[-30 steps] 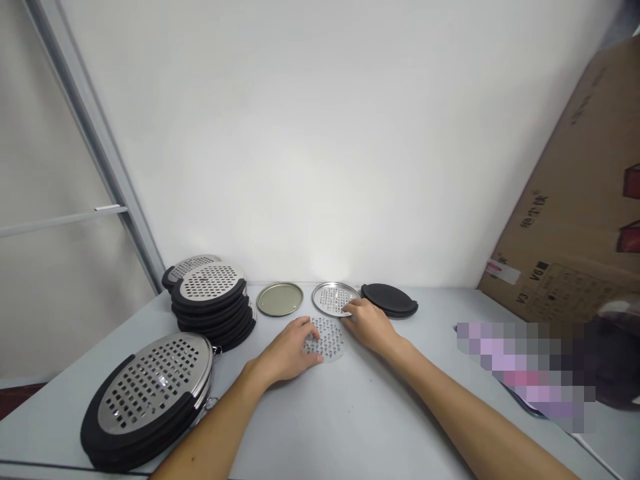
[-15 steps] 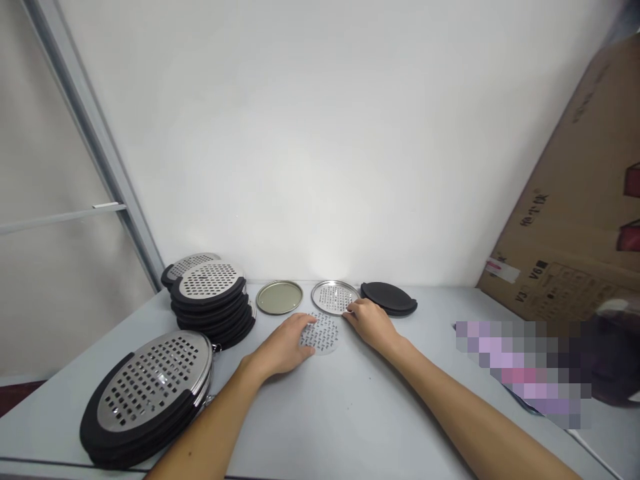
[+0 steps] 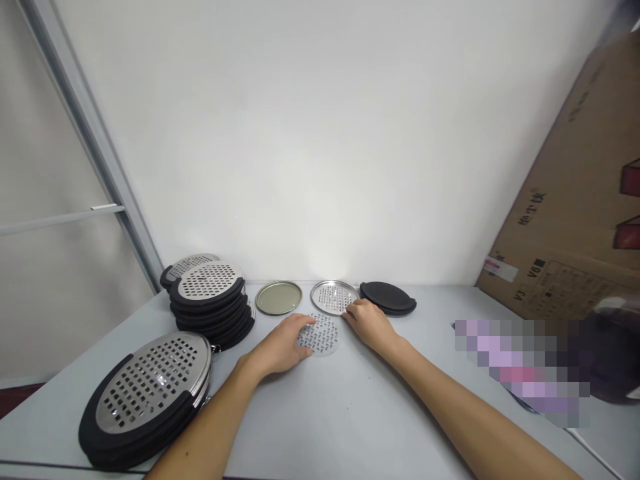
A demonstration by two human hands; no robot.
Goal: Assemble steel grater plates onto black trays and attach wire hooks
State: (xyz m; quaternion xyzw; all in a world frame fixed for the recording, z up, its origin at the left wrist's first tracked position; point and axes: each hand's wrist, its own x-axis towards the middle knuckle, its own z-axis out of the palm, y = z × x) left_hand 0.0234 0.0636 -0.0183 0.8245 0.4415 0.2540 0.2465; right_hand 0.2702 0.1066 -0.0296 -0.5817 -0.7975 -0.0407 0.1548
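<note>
A thin round disc (image 3: 324, 335) with rows of dark slots lies flat on the table. My left hand (image 3: 283, 344) is at its left side, thumb and fingers spread apart over its edge. Behind the disc is a round metal plate (image 3: 332, 297) with a raised rim and a perforated middle. My right hand (image 3: 369, 321) has curled fingers closed at the plate's near right rim; the fingertips are partly hidden. A plain greenish metal lid (image 3: 279, 298) lies to the left of the plate. To its right sits a black oval piece (image 3: 387, 297).
Black-rimmed graters (image 3: 210, 280) are stacked at the back left. Another grater pile (image 3: 155, 380) stands nearer, by my left forearm. A cardboard box (image 3: 565, 220) leans at the right, with a blurred purple item (image 3: 520, 373) before it. A white wall (image 3: 320, 133) closes the back.
My left hand has shifted very slightly left at the disc. Otherwise the view has only moved a little; the right hand stays at the plate's rim.
</note>
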